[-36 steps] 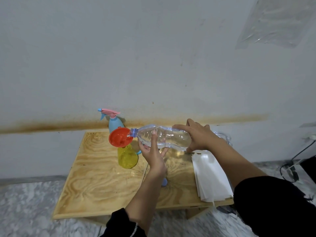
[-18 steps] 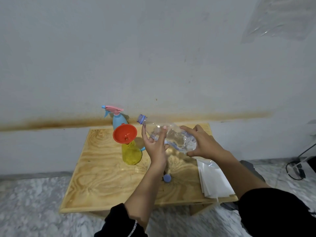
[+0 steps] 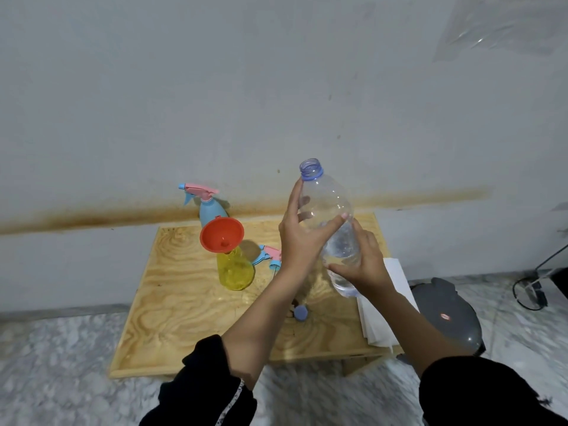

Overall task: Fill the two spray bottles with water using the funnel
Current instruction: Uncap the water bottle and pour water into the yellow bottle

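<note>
Both forearms reach forward from black sleeves and meet above the right half of the plywood table (image 3: 184, 302). The left hand (image 3: 302, 238) is raised with its wrist bent back and its fingers spread: the index finger lies straight up along the shoulder of the clear plastic water bottle (image 3: 330, 204), almost to the blue neck ring, the thumb crosses the near face, and the other fingers show through the plastic on the far side. The right hand (image 3: 365, 262) comes in lower and cups the bottle's ribbed lower part, thumb in front and fingers curled round the right side. The bottle is held in the air, near upright and leaning a little left, its threaded mouth uncapped and uppermost; a little water sits in its lower part, between the right thumb and fingers. To the left, well apart from both hands, the smooth orange funnel (image 3: 222, 234) stands in the neck of the translucent yellow spray bottle (image 3: 235, 270). The light blue spray bottle (image 3: 210, 207), capped with a pink and blue trigger, stands behind it at the wall. A loose trigger head (image 3: 270, 255) lies just right of the yellow one, a small blue cap (image 3: 300, 312) rests beneath the left forearm, and a stack of white paper sheets (image 3: 387, 302) overhangs the right edge.
</note>
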`<state>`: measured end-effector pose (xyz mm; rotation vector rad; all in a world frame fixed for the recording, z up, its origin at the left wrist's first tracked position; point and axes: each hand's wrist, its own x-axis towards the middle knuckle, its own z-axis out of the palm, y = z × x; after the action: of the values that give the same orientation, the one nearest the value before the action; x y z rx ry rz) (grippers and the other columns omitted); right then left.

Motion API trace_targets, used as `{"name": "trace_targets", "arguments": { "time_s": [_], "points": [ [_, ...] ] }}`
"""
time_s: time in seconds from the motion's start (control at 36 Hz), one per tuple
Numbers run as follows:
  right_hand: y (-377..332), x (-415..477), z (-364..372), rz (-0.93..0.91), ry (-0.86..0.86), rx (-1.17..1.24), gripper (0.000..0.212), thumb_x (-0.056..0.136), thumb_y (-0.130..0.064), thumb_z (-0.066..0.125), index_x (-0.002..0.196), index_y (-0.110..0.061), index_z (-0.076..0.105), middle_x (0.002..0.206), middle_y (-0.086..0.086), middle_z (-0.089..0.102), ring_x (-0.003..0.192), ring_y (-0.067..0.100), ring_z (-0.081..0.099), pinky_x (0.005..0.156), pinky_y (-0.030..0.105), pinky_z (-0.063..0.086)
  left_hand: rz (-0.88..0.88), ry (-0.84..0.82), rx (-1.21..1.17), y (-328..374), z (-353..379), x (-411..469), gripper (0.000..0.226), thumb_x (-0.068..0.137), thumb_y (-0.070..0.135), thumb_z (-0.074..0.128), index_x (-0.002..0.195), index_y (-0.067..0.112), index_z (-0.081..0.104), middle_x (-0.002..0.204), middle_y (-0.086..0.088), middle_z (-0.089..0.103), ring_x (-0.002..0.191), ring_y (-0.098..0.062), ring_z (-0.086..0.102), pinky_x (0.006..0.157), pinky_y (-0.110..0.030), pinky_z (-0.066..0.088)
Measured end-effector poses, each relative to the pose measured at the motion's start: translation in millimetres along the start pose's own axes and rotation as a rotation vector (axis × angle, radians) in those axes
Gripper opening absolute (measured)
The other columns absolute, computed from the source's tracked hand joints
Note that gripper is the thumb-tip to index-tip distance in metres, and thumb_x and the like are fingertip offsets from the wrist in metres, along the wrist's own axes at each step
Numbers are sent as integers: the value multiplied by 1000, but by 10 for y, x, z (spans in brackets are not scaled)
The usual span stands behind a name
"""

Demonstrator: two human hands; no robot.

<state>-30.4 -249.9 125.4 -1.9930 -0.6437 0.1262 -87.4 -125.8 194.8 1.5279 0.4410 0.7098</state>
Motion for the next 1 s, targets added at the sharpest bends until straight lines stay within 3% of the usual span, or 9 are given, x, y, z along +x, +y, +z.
{"name": "trace_targets", "arguments": {
  "time_s": [0.08, 0.17, 0.22, 0.33, 0.47, 0.61, 0.69, 0.92, 1.0],
  "points": [
    [32, 5, 95, 26, 51, -2, 103, 65, -23, 84, 146, -27, 21, 137, -1, 40, 121, 2, 34, 97, 21, 32, 43, -50, 77, 5, 4, 31, 90, 63, 33, 87, 137, 46, 36, 124, 4, 55, 103, -15, 57, 70, -15, 52],
    [77, -3, 155, 47, 69, -2, 103, 64, -24, 84, 146, -26, 22, 141, -2, 42, 128, 12, 37, 104, 32, 36, 57, -98, 150, -13, -10, 42, 90, 63, 39, 86, 134, 54, 33, 125, 10, 53, 105, -12, 55, 77, -33, 57],
    [98, -15, 175, 46, 70, -10, 100, 64, -25, 84, 145, -22, 25, 138, -1, 45, 125, 12, 40, 100, 28, 36, 69, -128, 202, -43, -15, 43, 92, 62, 40, 86, 135, 53, 32, 125, 12, 51, 105, -11, 55, 79, -38, 57],
    [146, -54, 193, 4, 73, -64, 97, 64, -29, 84, 143, -14, 31, 132, 3, 50, 121, 14, 45, 91, 21, 36, 73, -170, 263, -104, -7, 36, 93, 63, 41, 85, 136, 54, 30, 122, 16, 49, 105, -8, 53, 81, -39, 56],
    [157, -127, 175, 9, 82, -60, 95, 64, -28, 84, 143, -16, 31, 132, 5, 51, 115, 4, 41, 91, 34, 48, 47, -202, 276, -194, 14, 1, 93, 64, 40, 85, 135, 58, 28, 123, 20, 46, 107, -5, 51, 84, -37, 55],
    [253, -182, 142, 23, 88, -87, 93, 62, -29, 85, 140, -12, 36, 131, 7, 54, 120, 20, 50, 91, 43, 51, 26, -222, 266, -252, 71, -66, 91, 64, 40, 86, 128, 66, 27, 127, 19, 44, 111, -7, 49, 87, -38, 54],
    [307, -219, 124, 49, 88, -70, 93, 62, -30, 85, 139, -13, 37, 134, 6, 52, 123, 21, 47, 92, 47, 51, 57, -236, 273, -269, 92, -119, 90, 64, 39, 85, 119, 75, 24, 129, 19, 43, 113, -7, 48, 89, -39, 54],
    [370, -238, 81, 79, 79, -49, 93, 62, -33, 84, 139, -17, 35, 137, 0, 47, 124, 9, 42, 96, 48, 49, 98, -326, 307, -239, 88, -178, 89, 70, 42, 81, 125, 71, 17, 136, 16, 37, 124, -10, 42, 96, -43, 50],
    [391, -257, 66, 75, 73, -42, 93, 61, -32, 85, 138, -17, 35, 134, -3, 48, 126, 15, 44, 96, 48, 48, 89, -359, 324, -227, 95, -195, 87, 71, 45, 79, 132, 66, 20, 142, 10, 35, 127, -11, 40, 98, -44, 48]
  ]
}}
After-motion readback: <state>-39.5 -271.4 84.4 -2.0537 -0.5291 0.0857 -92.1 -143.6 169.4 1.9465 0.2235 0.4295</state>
